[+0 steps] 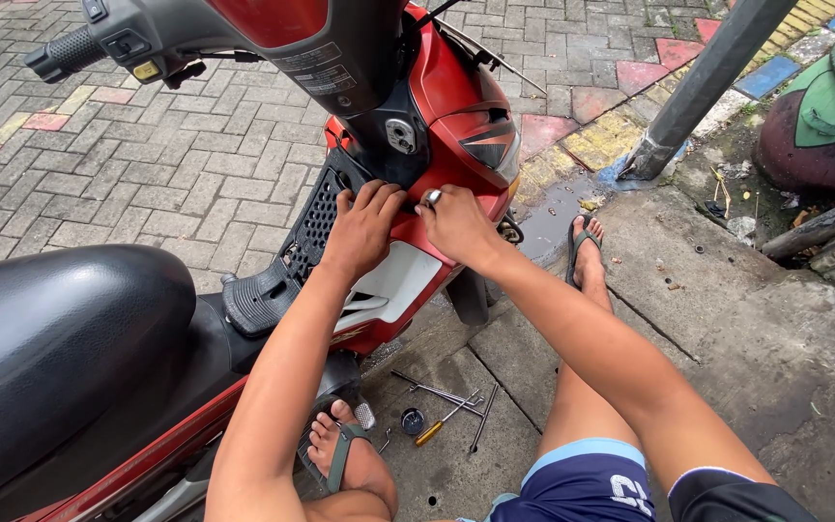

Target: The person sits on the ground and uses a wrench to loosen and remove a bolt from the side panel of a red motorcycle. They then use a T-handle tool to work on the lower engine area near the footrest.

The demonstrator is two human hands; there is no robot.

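**Two hands on a red scooter panel**

The left hand [364, 232] lies flat on the red side panel [408, 246] of the scooter [437, 106]. Its fingers are spread and bent a little, pressing on the panel and holding nothing. The right hand [456, 224] is just beside it, almost touching. Its fingers are curled in, pinching something small at the top edge of the panel, too small to tell what. A silver ring [433, 197] shines on one finger.

The panel is shiny red on top with a white part [398, 280] lower down. Next to it, on the left, is a black grille [316, 227] full of little holes. The panel sits right under both hands, below the black handlebar [79, 48] and in front of the black seat [50, 338].

On the ground below the arms lie thin metal tools [446, 394], a screwdriver with a yellow handle [434, 430] and a small round cap [413, 420]. The person's feet wear sandals [340, 459]. The ground is grey brick and concrete.
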